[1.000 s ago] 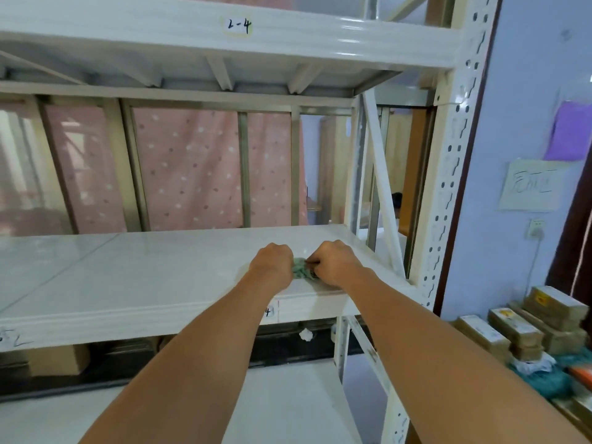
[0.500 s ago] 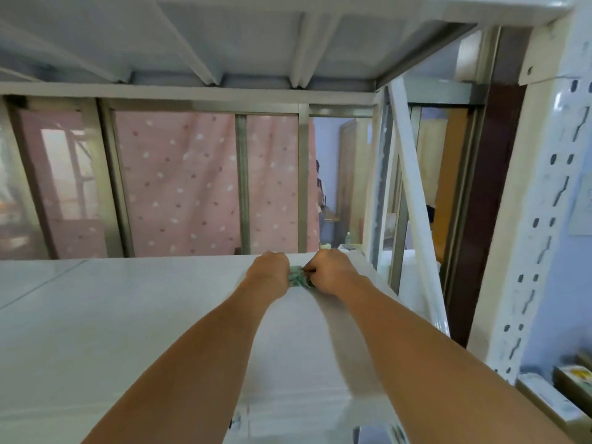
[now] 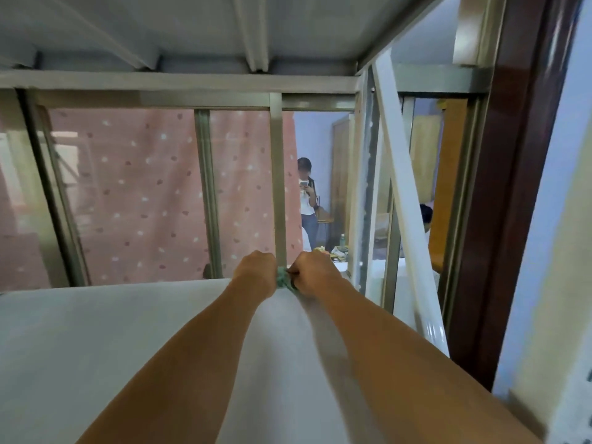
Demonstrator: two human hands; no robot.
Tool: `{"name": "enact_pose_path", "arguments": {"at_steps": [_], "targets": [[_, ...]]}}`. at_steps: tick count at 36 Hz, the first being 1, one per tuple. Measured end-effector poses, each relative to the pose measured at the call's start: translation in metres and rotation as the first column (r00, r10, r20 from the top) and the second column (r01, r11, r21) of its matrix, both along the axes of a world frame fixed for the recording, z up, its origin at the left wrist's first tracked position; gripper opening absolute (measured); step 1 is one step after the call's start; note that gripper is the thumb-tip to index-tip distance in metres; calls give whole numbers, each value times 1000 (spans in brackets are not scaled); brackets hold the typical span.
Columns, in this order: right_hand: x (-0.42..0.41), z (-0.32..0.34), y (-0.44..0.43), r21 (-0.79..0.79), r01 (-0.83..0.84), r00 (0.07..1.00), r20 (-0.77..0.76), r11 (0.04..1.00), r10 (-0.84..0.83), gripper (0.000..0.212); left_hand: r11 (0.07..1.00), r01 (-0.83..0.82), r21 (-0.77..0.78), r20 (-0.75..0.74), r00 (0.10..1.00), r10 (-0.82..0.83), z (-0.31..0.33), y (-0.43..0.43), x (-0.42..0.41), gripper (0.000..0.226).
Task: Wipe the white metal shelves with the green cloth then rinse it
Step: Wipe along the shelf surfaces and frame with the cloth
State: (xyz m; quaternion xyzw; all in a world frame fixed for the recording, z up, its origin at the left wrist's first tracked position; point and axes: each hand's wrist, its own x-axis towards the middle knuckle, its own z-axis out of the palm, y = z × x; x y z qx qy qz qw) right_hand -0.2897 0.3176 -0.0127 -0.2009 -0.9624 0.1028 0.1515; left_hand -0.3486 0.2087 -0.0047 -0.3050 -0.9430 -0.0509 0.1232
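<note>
We reach both arms along the white metal shelf (image 3: pixel 96 331) to its far edge, where our left hand (image 3: pixel 256 272) and right hand (image 3: pixel 312 272) are curled into fists round the green cloth (image 3: pixel 282 280), bunched between them with only a small wad showing. The bay under the upper shelf (image 3: pixel 192 27) holds our forearms and the cloth. Beyond it hangs a pink dotted curtain (image 3: pixel 144 193), and beside that a person (image 3: pixel 307 200) stands holding a phone near a small bottle (image 3: pixel 342 241) among blurred clutter.
</note>
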Motion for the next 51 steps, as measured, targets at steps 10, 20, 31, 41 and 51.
{"name": "enact_pose_path", "arguments": {"at_steps": [10,20,31,41,51], "targets": [[23,-2,7,-551,135,930,-217,824,-298,33,994,79,81,24,996,-81,-3,39,29,26],[76,-1,-12,-660,162,884,-234,734,-406,30,985,83,154,108,989,-100,-6,26,77,26],[168,1,-61,-112,263,962,-43,958,-269,28,978,123,171,105,984,-142,-11,-28,161,31],[250,-3,-106,86,262,965,10,961,-264,27,980,170,104,44,984,-175,-12,-80,242,26],[293,-7,-129,116,278,960,-4,953,-280,17,981,180,78,41,982,-183,-14,-104,286,20]]}}
